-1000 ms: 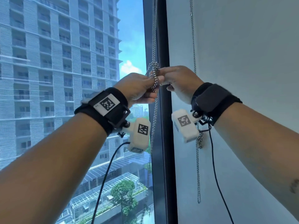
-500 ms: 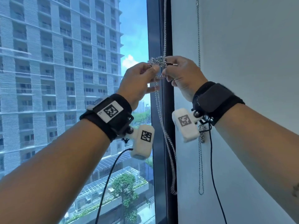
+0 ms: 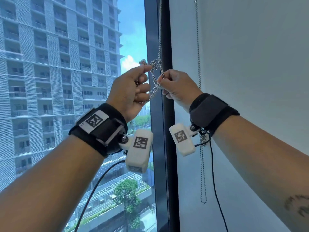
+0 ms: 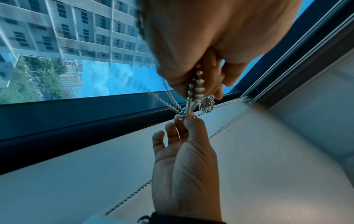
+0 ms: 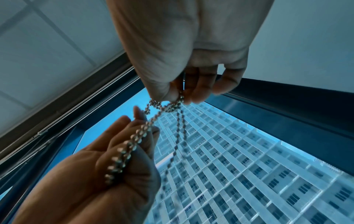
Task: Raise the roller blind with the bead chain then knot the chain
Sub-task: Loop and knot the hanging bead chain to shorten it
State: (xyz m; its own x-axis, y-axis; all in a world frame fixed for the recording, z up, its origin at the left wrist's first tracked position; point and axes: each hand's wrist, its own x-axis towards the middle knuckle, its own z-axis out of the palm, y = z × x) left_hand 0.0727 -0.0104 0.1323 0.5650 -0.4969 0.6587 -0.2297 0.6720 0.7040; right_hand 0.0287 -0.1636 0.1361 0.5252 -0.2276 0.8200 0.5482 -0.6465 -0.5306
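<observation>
The silver bead chain [image 3: 160, 39] hangs down along the dark window frame [image 3: 167, 148] and opens into a loose loop [image 3: 156, 64] between my hands. My left hand [image 3: 145, 68] pinches the loop's left side, with more strands bunched in its curled fingers. My right hand [image 3: 163, 78] pinches the loop's right side. In the left wrist view the chain [image 4: 191, 98] runs from my left hand [image 4: 210, 91] to my right hand [image 4: 184, 121]. In the right wrist view my right hand [image 5: 180, 97] holds the loop [image 5: 162, 107] and my left hand [image 5: 141, 121] grips doubled strands.
A second bead chain [image 3: 198, 56] hangs on the white wall [image 3: 250, 64] to the right, behind my right wrist. The window glass [image 3: 66, 81] to the left shows a tall building. Black cables [image 3: 215, 190] dangle from both wrist cameras.
My hands have drawn apart sideways, opening a loop where the chain was bunched between them. The tail that hung below half a second ago is now gathered into my left hand.
</observation>
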